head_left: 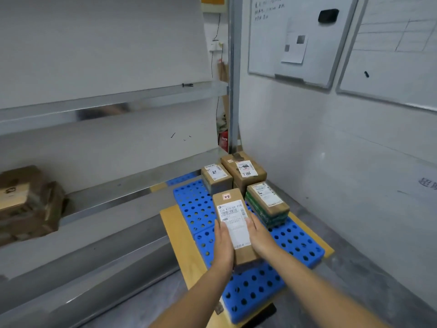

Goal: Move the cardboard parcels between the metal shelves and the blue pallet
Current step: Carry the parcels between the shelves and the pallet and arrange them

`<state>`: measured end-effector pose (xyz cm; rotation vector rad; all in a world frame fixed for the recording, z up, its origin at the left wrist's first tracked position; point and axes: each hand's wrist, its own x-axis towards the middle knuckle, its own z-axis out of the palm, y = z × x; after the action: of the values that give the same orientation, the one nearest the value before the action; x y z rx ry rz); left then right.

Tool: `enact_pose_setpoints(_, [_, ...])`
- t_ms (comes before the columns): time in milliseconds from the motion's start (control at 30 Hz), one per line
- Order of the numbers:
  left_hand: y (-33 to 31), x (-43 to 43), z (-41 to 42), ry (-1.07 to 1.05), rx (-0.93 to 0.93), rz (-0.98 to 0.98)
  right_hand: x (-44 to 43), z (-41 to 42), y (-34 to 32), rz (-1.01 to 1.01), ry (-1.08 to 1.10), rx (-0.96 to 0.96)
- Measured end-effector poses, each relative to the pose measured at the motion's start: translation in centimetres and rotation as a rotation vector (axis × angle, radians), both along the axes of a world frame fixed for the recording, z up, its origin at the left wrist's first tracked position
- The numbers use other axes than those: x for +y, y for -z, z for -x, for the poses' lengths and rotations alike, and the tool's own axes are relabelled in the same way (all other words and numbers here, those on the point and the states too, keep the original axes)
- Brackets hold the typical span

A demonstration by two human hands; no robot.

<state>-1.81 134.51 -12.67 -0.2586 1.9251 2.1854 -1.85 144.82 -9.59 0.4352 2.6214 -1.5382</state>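
Observation:
I hold a long cardboard parcel (233,216) with a white shipping label and a small "2-2" sticker over the middle of the blue pallet (295,242). My left hand (223,245) grips its left side and my right hand (260,235) grips its right side. Three more parcels stand at the pallet's far end: one with a white label (216,177), a taller one marked 7186 (243,171), and a green-sided one (268,204). More brown parcels (26,202) sit on a metal shelf (113,197) at the left.
The pallet lies on a yellow-marked floor area (175,235) between the shelving on the left and a white wall (331,162) on the right. Whiteboards (295,39) hang on that wall. A red fire extinguisher (223,139) stands behind the shelf post (234,79).

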Motion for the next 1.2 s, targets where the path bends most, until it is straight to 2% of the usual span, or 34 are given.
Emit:
enact_pose_setpoints(167, [1.8, 2.0, 4.9, -0.057, 0.039, 0.074, 2.0, 5.0, 2.5, -0.268, 0.019, -0.096])
enact_pose_setpoints(333, [4.0, 3.9, 10.9, -0.121, 0.047, 0.102, 3.7, 10.9, 4.7, -0.408, -0.023, -0.062])
enact_pose_setpoints(467, [5.1, 5.0, 14.5, -0.177, -0.026, 0.081, 4.9, 15.4, 6.2, -0.538, -0.108, -0.083])
enact_pose_setpoints(733, [8.2, 6.1, 19.0, -0.165, -0.089, 0.172, 6.6, 19.5, 10.0, -0.664, -0.193, -0.093])
enact_pose_setpoints(967, [9.3, 7.4, 20.7, -0.188, -0.154, 0.156, 8.4, 21.9, 11.5, -0.695, -0.254, -0.084])
enact_pose_setpoints(1200, [9.1, 8.1, 21.3, -0.209, -0.197, 0.210, 9.0, 22.4, 11.4, -0.742, -0.300, 0.012])
